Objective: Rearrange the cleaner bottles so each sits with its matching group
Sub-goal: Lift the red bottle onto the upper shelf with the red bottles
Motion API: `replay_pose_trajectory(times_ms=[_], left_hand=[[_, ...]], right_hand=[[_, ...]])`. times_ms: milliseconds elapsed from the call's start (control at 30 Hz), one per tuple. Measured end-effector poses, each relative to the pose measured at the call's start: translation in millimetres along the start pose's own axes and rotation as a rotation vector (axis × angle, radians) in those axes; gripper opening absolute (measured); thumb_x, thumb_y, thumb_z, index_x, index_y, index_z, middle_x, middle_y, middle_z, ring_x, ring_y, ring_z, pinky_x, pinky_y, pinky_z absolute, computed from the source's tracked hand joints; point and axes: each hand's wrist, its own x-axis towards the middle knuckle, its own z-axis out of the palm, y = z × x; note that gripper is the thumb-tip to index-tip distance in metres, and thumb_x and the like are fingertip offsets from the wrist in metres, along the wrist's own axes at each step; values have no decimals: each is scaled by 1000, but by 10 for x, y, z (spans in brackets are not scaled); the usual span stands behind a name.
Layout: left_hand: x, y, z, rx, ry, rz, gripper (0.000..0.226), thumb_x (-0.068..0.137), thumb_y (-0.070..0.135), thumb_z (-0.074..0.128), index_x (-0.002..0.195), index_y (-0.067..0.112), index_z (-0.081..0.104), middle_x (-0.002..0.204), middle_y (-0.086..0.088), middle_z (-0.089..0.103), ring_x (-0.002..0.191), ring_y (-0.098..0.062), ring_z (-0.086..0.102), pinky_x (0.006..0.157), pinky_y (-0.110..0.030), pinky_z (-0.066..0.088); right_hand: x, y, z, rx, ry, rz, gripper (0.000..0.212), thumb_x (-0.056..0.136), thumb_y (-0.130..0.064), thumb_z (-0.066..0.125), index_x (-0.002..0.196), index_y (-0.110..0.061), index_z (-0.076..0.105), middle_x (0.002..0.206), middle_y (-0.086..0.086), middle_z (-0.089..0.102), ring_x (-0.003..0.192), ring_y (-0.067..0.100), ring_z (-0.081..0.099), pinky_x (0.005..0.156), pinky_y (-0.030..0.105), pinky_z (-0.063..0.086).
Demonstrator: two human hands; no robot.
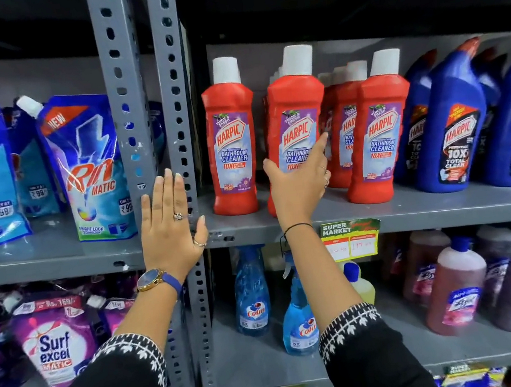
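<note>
Red Harpic bathroom cleaner bottles with white caps stand on the upper shelf (pixel 380 215). One red bottle (pixel 231 138) stands apart at the left. My right hand (pixel 300 184) wraps the lower front of the second red bottle (pixel 296 106), thumb on its left side and forefinger across the label. More red bottles (pixel 379 131) stand to its right, then blue Harpic toilet cleaner bottles (pixel 454 131). My left hand (pixel 168 217) lies flat and empty against the grey upright post (pixel 176 106), fingers spread.
Rin Matic pouches (pixel 88 169) fill the left bay. Below are Surf Excel pouches (pixel 56 346), blue Colin spray bottles (pixel 251 294), a yellow bottle (pixel 362 286) and brownish Lizol bottles (pixel 455 290). A price tag (pixel 351 239) hangs on the shelf edge.
</note>
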Motion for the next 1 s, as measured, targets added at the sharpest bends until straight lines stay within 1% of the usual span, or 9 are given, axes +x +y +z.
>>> replay_pose_trajectory(times_ms=[100, 200, 267, 367, 500, 667, 767, 900, 1000], left_hand=[[3, 3, -3, 3, -3, -2, 74, 86, 34, 41, 149, 1, 19, 153, -19, 25, 143, -28, 15, 119, -37, 0], [9, 3, -5, -1, 2, 0, 74, 86, 34, 41, 148, 1, 19, 152, -19, 25, 142, -28, 16, 119, -37, 0], [9, -1, -2, -3, 5, 2, 73, 86, 34, 41, 148, 1, 19, 152, -19, 26, 142, -29, 16, 119, -37, 0], [3, -2, -1, 3, 9, 4, 73, 87, 34, 41, 149, 1, 19, 153, -19, 26, 143, -28, 16, 119, -37, 0], [8, -2, -2, -2, 4, 3, 73, 87, 34, 40, 149, 1, 19, 153, -19, 24, 143, -28, 14, 119, -37, -1], [3, -6, 7, 1, 9, 4, 74, 86, 34, 40, 149, 2, 18, 153, -19, 25, 143, -28, 14, 119, -36, -1], [-3, -8, 15, -6, 14, 6, 74, 86, 34, 40, 149, 1, 19, 153, -20, 25, 143, -28, 13, 119, -37, -1], [-2, -10, 21, -5, 25, 7, 74, 87, 34, 40, 149, 2, 18, 153, -20, 26, 144, -27, 13, 119, -37, -1], [-4, -12, 27, 0, 31, 9, 74, 88, 35, 40, 150, 3, 16, 153, -18, 25, 144, -26, 11, 119, -37, 0]], right_hand=[[-6, 25, 50, -61, -13, -10, 103, 69, -40, 75, 150, -14, 18, 143, 11, 45, 119, 35, 43, 101, 49, 34], [-20, 72, 76, -88, -22, -16, 99, 72, -45, 73, 149, -13, 20, 146, 10, 41, 122, 34, 41, 103, 51, 34], [-32, 98, 79, -93, -23, -26, 99, 73, -44, 74, 149, -12, 18, 147, 11, 39, 123, 34, 40, 103, 51, 34], [-65, 147, 63, -129, -55, -57, 103, 72, -35, 77, 150, -13, 13, 149, 14, 33, 127, 35, 38, 104, 52, 35], [-19, 150, 51, -78, -54, -89, 102, 72, -21, 79, 150, -17, 14, 147, 15, 34, 124, 34, 39, 104, 47, 36], [118, 175, 65, -125, -35, -67, 102, 72, -16, 79, 150, -15, 15, 145, 16, 35, 122, 37, 41, 104, 46, 33], [135, 204, 89, -158, -46, -64, 100, 73, -16, 78, 150, -14, 14, 145, 17, 34, 122, 37, 41, 107, 49, 33], [120, 227, 113, -182, -71, -77, 101, 75, -14, 77, 150, -14, 9, 148, 17, 30, 129, 37, 38, 112, 59, 24], [103, 240, 105, -165, -84, -75, 102, 77, -13, 75, 151, -15, 5, 151, 16, 26, 135, 35, 33, 114, 61, 15]])
